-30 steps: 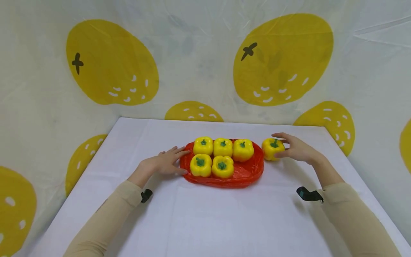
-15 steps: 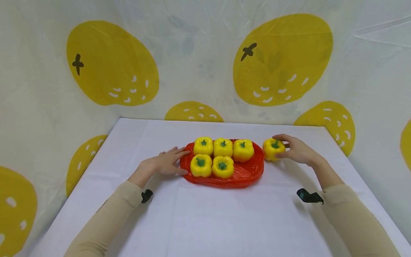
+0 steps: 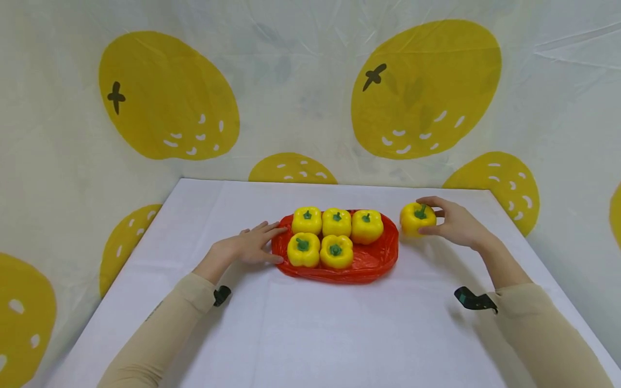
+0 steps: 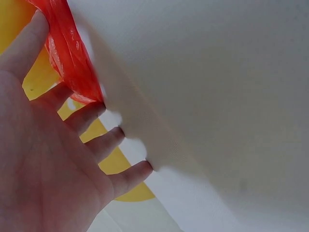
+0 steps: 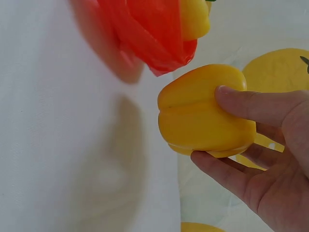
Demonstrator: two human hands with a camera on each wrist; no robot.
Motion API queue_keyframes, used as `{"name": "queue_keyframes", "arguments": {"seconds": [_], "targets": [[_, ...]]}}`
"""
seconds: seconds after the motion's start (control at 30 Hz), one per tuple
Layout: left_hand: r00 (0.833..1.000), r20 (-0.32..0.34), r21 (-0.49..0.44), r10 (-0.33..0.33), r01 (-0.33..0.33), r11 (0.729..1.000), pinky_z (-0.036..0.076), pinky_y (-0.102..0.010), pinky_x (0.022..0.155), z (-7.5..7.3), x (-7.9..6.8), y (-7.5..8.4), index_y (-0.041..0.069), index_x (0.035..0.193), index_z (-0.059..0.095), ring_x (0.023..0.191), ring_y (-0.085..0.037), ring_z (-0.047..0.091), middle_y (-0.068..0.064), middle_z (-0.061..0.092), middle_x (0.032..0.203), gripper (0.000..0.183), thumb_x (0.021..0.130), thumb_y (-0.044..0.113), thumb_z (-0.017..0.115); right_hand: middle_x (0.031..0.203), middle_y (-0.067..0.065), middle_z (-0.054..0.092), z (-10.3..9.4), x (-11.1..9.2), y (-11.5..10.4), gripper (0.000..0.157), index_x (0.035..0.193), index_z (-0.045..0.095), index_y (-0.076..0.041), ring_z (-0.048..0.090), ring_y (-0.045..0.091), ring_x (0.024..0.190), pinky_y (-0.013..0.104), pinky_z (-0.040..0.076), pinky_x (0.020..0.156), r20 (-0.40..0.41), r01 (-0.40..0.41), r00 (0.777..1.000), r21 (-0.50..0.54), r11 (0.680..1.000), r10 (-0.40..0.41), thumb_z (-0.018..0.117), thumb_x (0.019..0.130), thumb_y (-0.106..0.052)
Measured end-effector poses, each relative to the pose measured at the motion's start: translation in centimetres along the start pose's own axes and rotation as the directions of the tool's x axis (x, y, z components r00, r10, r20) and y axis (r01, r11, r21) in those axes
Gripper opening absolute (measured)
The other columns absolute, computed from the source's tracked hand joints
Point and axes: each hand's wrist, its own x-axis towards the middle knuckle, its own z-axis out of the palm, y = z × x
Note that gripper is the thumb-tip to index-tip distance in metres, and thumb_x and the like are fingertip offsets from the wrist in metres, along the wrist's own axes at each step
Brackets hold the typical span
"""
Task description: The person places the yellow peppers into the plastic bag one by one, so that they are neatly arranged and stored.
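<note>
My right hand (image 3: 456,222) grips a yellow bell pepper (image 3: 416,219) by its right side, thumb in front and fingers behind; in the right wrist view this pepper (image 5: 205,111) hangs off the tabletop. Left of it lies a red plastic bag (image 3: 373,264) with its rim rolled into a low oval. Inside the bag sit several yellow bell peppers (image 3: 337,252), green stems up, three at the back and two in front. With spread fingers, my left hand (image 3: 252,245) rests against the bag's left rim; the left wrist view shows its thumb and fingertips (image 4: 94,110) near the red plastic (image 4: 77,67).
A white tabletop (image 3: 310,334) spreads under everything. Behind and at the sides hangs a pale curtain (image 3: 296,81) with large yellow fruit prints. Black wrist-camera mounts (image 3: 475,300) stick out at both cuffs.
The right hand has closed on the bell pepper, lifted it off the table and drawn it slightly up and right, away from the bag. The left hand stays in place.
</note>
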Motion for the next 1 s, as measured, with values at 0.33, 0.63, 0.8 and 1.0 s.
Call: {"name": "queue_keyframes", "arguments": {"seconds": [0.33,0.63,0.8,1.0], "targets": [[1.0,-0.002,-0.005,-0.002,0.002,1.0,0.012,-0.071,0.117,-0.1,0.0,0.0,0.024,0.164,0.027,0.155,-0.038,0.009,-0.008,0.017,0.171,0.09,0.092,0.057,0.069,0.148,0.022,0.049,-0.4,-0.8,-1.9,0.069,0.15,0.045,-0.006,0.047,0.051,0.129,0.065,0.048,0.098,-0.048,0.041,0.998,-0.01,0.999,-0.042,0.079,0.092,-0.023],[1.0,0.009,-0.01,-0.004,0.004,1.0,0.011,-0.071,0.117,-0.2,-0.1,0.2,0.024,0.165,0.026,0.155,-0.039,0.008,-0.008,0.016,0.171,0.09,0.092,0.056,0.069,0.145,0.02,0.051,0.1,-2.0,-3.4,0.071,0.151,0.045,-0.007,0.049,0.05,0.129,0.056,0.056,0.091,-0.087,0.07,0.994,0.001,0.998,-0.07,0.08,0.092,-0.029],[1.0,0.008,-0.011,-0.005,0.005,1.0,0.011,-0.07,0.117,-0.2,-0.2,0.3,0.024,0.165,0.026,0.155,-0.039,0.007,-0.008,0.016,0.171,0.09,0.092,0.056,0.069,0.146,0.017,0.051,0.6,-2.5,-4.2,0.071,0.151,0.046,-0.01,0.048,0.048,0.13,0.048,0.059,0.088,-0.114,0.097,0.989,0.032,0.995,-0.092,0.081,0.092,-0.028],[1.0,0.007,-0.011,-0.008,0.008,1.0,0.01,-0.07,0.118,-0.2,-0.2,0.2,0.024,0.165,0.026,0.156,-0.038,0.007,-0.008,0.016,0.171,0.091,0.091,0.057,0.069,0.145,0.013,0.053,1.3,-3.0,-5.4,0.07,0.149,0.049,-0.011,0.052,0.044,0.128,0.035,0.06,0.085,-0.145,0.155,0.978,0.044,0.987,-0.147,0.083,0.09,-0.027]]}}
